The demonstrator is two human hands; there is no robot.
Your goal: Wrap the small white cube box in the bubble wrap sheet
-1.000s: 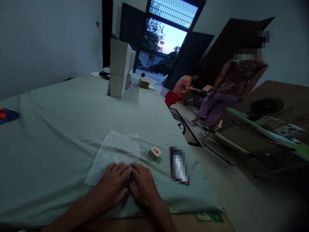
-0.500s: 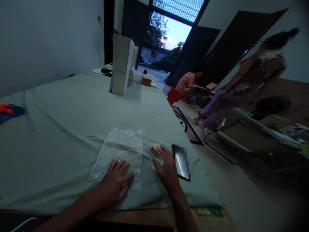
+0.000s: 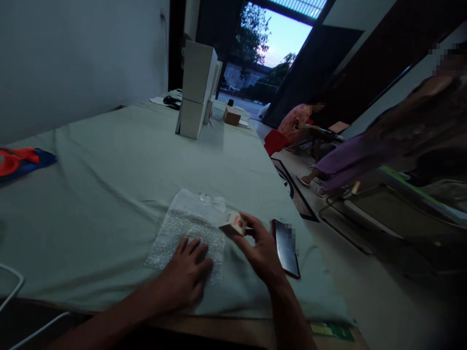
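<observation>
A sheet of bubble wrap [image 3: 184,216] lies on the pale green tablecloth [image 3: 120,209]. My left hand [image 3: 191,270] rests on its near part, palm down with the fingers spread. My right hand [image 3: 260,248] pinches a small cardboard box [image 3: 233,223] between thumb and fingers. The box has red print on one face and hangs over the right edge of the bubble wrap. To the right of my right hand a smartphone [image 3: 286,248] with a dark red edge lies on the cloth.
White upright boxes [image 3: 197,90] and a brown box [image 3: 232,115] stand farther back on the table. An orange and blue item [image 3: 25,160] lies at left. On the right are a folding chair [image 3: 375,214], a seated person [image 3: 294,124] and a standing person [image 3: 365,150].
My right hand has taken hold of the small box, lifted it off the cloth and brought it to the bubble wrap's edge. My left hand stays on the wrap. The camera view has shifted slightly.
</observation>
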